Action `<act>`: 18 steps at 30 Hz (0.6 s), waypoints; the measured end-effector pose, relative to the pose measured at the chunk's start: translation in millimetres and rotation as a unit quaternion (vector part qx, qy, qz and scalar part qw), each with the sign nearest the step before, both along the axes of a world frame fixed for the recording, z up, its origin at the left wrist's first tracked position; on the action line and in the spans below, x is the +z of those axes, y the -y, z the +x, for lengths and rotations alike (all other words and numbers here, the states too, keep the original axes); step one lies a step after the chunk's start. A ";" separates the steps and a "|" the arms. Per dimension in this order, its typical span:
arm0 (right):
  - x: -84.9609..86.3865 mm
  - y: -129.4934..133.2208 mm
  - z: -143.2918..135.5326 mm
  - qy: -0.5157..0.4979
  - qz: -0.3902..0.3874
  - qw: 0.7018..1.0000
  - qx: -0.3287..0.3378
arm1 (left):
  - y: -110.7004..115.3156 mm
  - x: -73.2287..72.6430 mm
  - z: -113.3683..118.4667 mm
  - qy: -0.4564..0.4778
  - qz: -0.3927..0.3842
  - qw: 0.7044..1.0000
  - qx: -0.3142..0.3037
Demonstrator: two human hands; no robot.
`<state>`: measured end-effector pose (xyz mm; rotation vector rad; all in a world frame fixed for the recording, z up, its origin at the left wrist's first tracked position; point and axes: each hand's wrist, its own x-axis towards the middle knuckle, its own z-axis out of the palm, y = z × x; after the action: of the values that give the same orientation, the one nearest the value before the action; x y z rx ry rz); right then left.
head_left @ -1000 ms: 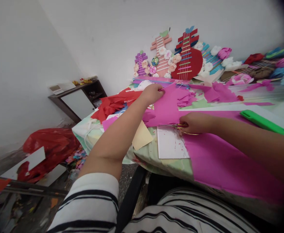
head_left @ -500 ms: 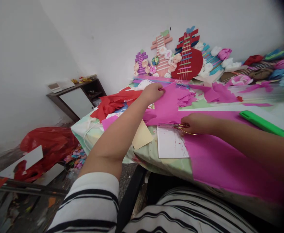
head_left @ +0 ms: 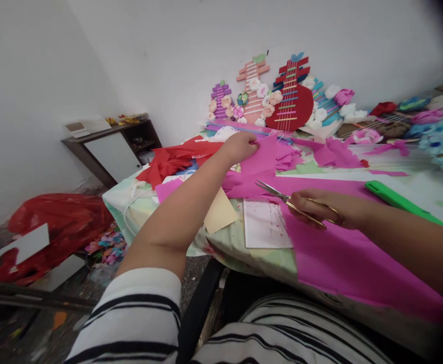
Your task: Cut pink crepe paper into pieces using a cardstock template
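My left hand point(head_left: 243, 147) reaches across the table and pinches the edge of a pink sheet point(head_left: 261, 159), fingers closed on it. In my right hand point(head_left: 315, 205) is a pair of scissors point(head_left: 272, 189) with gold handles, held round the loops, blades slightly parted and pointing left over the pink material. Under the scissors lies a white board point(head_left: 264, 225) with red marks. A large pink sheet point(head_left: 338, 253) spreads beneath my right forearm and hangs over the front edge. Pink scraps point(head_left: 287, 157) lie bunched beside the held piece.
A green cutter point(head_left: 399, 202) lies right of my right hand. Red sheets point(head_left: 176, 164) and a cream paper point(head_left: 220, 215) are on the left. Decorated instrument shapes point(head_left: 289, 108) lean against the wall. A low cabinet point(head_left: 109, 154) stands at left, a red plastic bag point(head_left: 60, 215) below.
My right hand has drawn back to the right with the scissors, and the blades have come clear of the pink sheet's edge. My left hand keeps its hold.
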<state>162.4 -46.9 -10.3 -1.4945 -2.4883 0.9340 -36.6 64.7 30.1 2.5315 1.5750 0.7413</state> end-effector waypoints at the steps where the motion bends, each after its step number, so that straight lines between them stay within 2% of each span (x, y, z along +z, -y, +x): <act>1: 3.5 2.9 -5.3 -0.028 -0.048 0.998 0.005 | 0.0 0.1 0.3 0.000 -0.003 1.000 -0.002; 3: 9.8 4.2 -14.8 -0.072 -0.128 0.989 0.003 | -0.2 -1.7 0.9 0.001 -0.009 1.000 -0.005; 7: 14.6 -4.2 -19.7 -0.102 -0.160 0.980 -0.065 | 0.1 -15.1 -2.2 0.006 -0.020 1.000 0.000; 12: 10.3 -10.9 -9.1 -0.092 -0.116 0.985 -0.085 | 15.8 -32.6 -21.2 -0.015 -0.070 0.996 0.061; 16: 7.9 -18.5 -12.9 -0.028 -0.065 0.991 -0.113 | 43.7 -41.5 -35.7 -0.071 -0.151 0.985 0.045; 18: 7.3 -26.5 -17.4 0.012 -0.037 0.994 -0.101 | 54.4 -46.8 -38.7 -0.096 -0.183 0.978 0.026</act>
<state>145.1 -20.4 -3.1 -1.7513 -2.2856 0.9876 -75.2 10.3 -16.7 2.3511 1.6582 0.1862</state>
